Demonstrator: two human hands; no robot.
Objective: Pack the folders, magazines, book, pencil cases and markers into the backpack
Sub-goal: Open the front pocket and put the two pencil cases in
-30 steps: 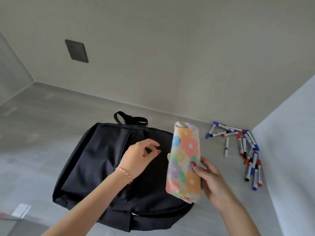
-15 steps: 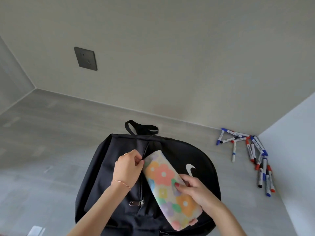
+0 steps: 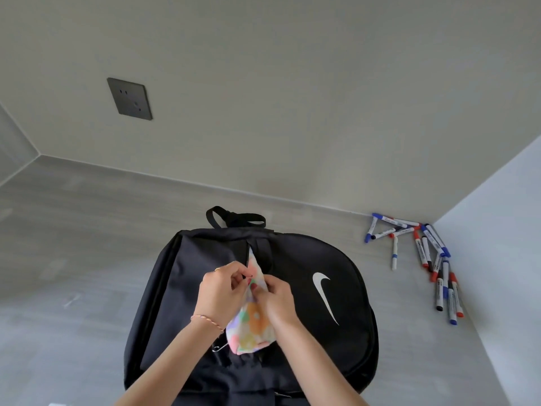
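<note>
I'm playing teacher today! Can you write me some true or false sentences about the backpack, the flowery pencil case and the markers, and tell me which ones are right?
1. The flowery pencil case is partly tucked into the black backpack. True.
2. The markers are already inside the backpack. False: they lie loose on the floor in the corner, to the backpack's right.
3. Both hands are at the pencil case, the left hand and the right hand. True.
4. The backpack is bright red. False: it is black with a white swoosh logo.
5. The pencil case lies on the floor beside the markers. False: it is at the backpack's opening, between the hands.
</note>
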